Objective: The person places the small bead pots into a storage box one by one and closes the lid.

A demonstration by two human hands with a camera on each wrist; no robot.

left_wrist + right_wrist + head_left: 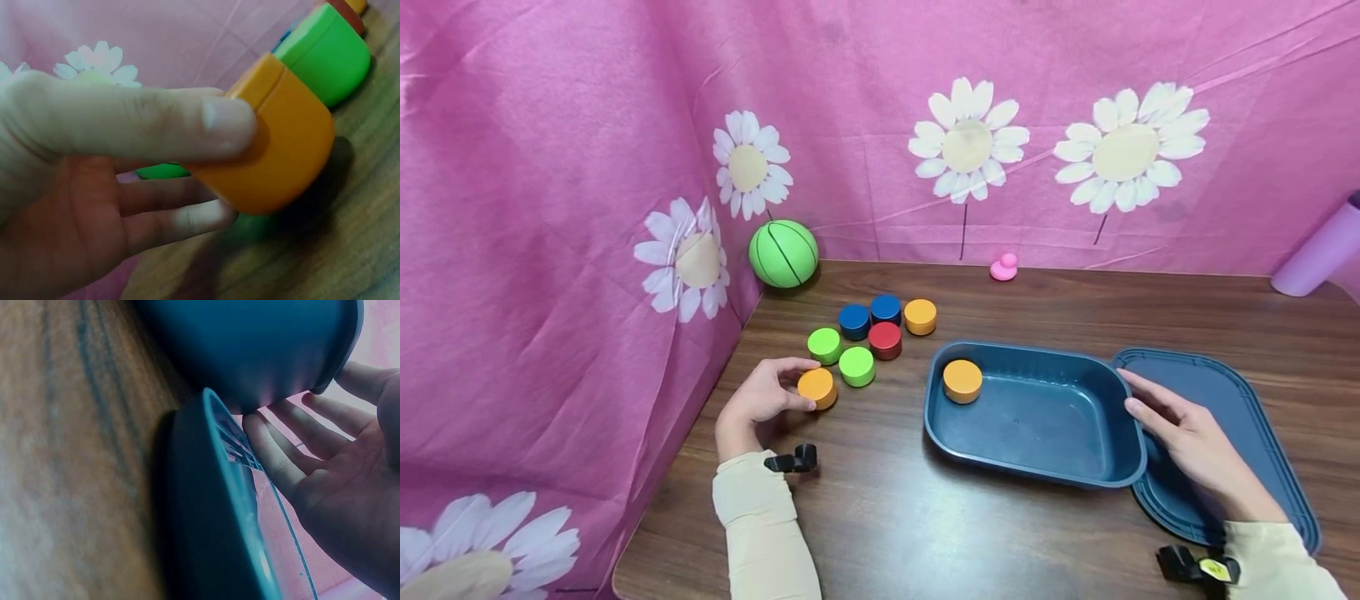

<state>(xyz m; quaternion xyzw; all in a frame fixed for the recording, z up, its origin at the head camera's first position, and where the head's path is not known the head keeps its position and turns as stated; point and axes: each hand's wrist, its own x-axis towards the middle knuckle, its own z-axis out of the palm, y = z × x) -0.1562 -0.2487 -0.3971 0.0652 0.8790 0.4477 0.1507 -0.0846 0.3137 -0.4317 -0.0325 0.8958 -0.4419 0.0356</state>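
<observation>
My left hand [763, 394] pinches an orange round disc [817, 389] between thumb and fingers, low over the table. In the left wrist view the thumb presses on the near side of this orange disc [290, 137], which has a line running around it close to one face. Just beyond it are two green discs [857, 367]. My right hand [1187, 437] rests its fairly straight fingers against the right end of a dark blue rectangular container [1037, 442]. Another orange disc [962, 381] sits inside the container, at its left end.
Behind the green discs are two blue discs [854, 322], a red disc [885, 341] and an orange disc [921, 317]. A blue lid [1225, 417] lies under my right hand. Along the back stand a green ball [783, 254], a pink duck [1003, 267] and a purple bottle [1318, 248].
</observation>
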